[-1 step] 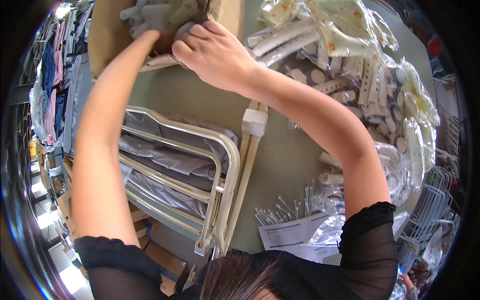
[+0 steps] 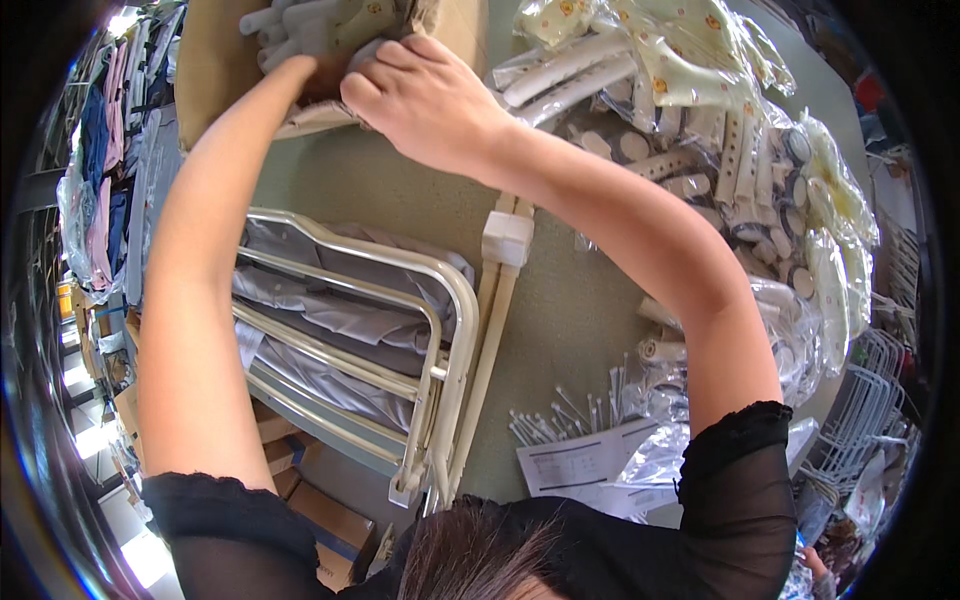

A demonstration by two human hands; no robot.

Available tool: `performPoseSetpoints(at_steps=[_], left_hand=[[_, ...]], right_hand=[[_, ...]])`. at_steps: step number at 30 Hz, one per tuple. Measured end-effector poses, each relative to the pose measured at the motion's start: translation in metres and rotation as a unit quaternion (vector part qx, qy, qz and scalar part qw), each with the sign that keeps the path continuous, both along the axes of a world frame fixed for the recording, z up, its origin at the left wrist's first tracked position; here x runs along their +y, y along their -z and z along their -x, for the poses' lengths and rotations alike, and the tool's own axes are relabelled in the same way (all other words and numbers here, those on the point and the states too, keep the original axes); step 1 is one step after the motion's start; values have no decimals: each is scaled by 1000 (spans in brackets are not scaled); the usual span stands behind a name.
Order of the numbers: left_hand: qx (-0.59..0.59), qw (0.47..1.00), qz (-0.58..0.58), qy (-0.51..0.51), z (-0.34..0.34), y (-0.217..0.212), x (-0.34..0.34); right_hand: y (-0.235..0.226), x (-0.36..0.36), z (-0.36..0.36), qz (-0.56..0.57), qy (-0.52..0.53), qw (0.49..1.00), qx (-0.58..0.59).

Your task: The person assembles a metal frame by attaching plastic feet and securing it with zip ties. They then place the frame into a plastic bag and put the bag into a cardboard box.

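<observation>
An open cardboard box point(image 2: 210, 85) holding white tubes point(image 2: 300, 28) sits across the bench point(image 2: 575, 300). The left hand point(image 2: 322, 84), mostly hidden, reaches inside; the right hand point(image 2: 415, 100) curls at its rim; neither grip can be told. Nearer lies a folded frame point(image 2: 464, 325).

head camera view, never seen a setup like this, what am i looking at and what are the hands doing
There is no machine: a person works bare-handed. A wide camera on their head looks down, so edges look bent. The left hand reaches into a cardboard box containing white tubes; what it holds is hidden. The right hand is curled by the box's edge; its grip is unclear. On the green table lie a metal frame with grey cloth, plastic-bagged parts and a paper sheet.
</observation>
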State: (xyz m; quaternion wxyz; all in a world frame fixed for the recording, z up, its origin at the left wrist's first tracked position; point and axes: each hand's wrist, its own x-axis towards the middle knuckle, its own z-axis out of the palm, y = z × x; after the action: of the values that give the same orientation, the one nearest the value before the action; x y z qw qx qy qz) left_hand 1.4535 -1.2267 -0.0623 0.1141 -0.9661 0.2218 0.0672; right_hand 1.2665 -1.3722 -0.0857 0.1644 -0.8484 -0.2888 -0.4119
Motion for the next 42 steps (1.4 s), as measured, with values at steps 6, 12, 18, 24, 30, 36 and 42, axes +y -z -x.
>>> performPoseSetpoints(at_steps=[6,12,18,24,30,36,42], left_hand=[[-225,962,148,41,1,-55,31],[-29,820,553,144,134,-138,34],[194,637,732,-144,373,-71,54],[295,626,682,-237,478,-31,138],[447,530,660,-289,550,-16,149],[397,593,642,-280,559,7,150],[348,761,537,-109,528,32,103]], right_hand=[[-12,4,-11,76,87,992,55],[-46,-34,6,-132,-2,991,0],[-77,45,217,-572,-274,581,510],[-17,77,352,-643,-65,442,622],[-4,143,438,-658,-161,340,653],[16,164,453,-730,10,373,573],[47,163,432,-528,206,701,433]])
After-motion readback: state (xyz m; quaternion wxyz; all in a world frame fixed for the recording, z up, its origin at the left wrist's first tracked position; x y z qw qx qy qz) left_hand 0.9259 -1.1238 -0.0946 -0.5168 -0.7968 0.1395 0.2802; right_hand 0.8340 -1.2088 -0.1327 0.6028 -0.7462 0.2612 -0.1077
